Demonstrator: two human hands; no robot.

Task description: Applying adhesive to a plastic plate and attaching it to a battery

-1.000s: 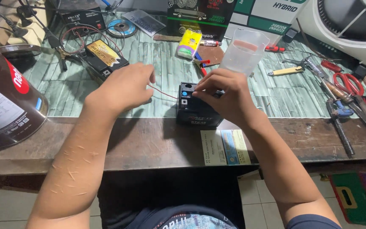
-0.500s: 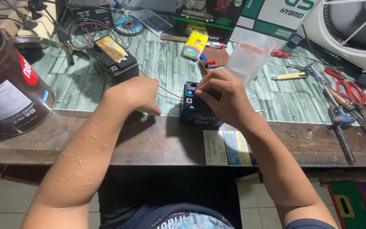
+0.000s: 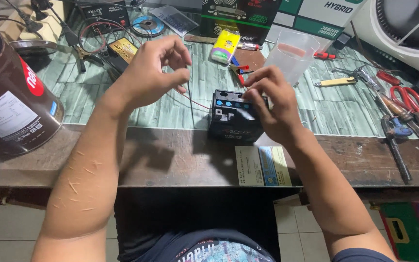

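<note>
The small black battery [image 3: 234, 115] stands in the middle of the frame, near the front edge of the workbench [image 3: 180, 160], with a row of blue caps along its top. The right hand [image 3: 272, 104] rests on its upper right corner, the fingers curled narrow and pressing there; what is under the fingertips I cannot tell. The left hand [image 3: 153, 73] is lifted above the bench, left of the battery and apart from it, thumb and fingers bent close together as in a pinch around a thin dark wire [image 3: 190, 99] that hangs down from it. A red wire [image 3: 197, 103] lies on the bench between the hand and the battery.

In my judgement, the work goes well if the right hand holds the battery steady and the left keeps the wire away from the clear plastic cup [image 3: 292, 56] behind.
</note>
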